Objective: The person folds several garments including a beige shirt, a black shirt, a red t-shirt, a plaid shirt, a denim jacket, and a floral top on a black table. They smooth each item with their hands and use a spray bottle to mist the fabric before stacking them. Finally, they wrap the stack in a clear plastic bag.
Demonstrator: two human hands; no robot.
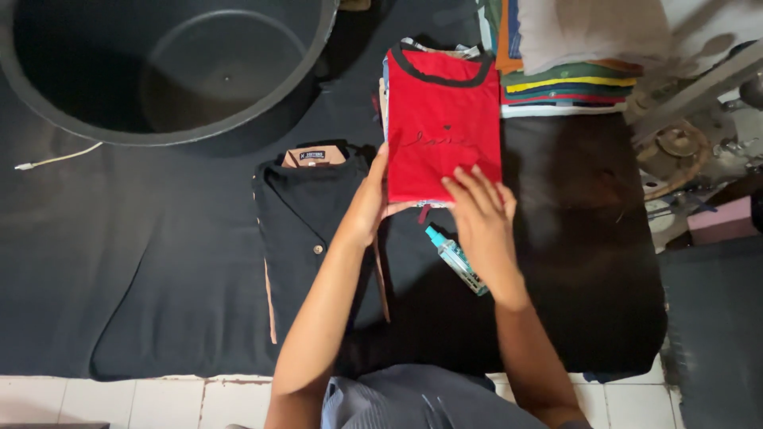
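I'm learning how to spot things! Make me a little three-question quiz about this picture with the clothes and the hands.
1. True or false: both hands touch the folded red shirt.
2. What lies on the dark cloth just under the right hand?
A) a pair of scissors
B) a small spray bottle with a teal cap
C) a spoon
3. Fill in: to the left of the red shirt lies a folded ____ shirt with a button.

Key
1. True: the left hand holds its lower left edge and the right hand rests on its lower right corner.
2. B, the spray bottle.
3. Black: the black shirt.
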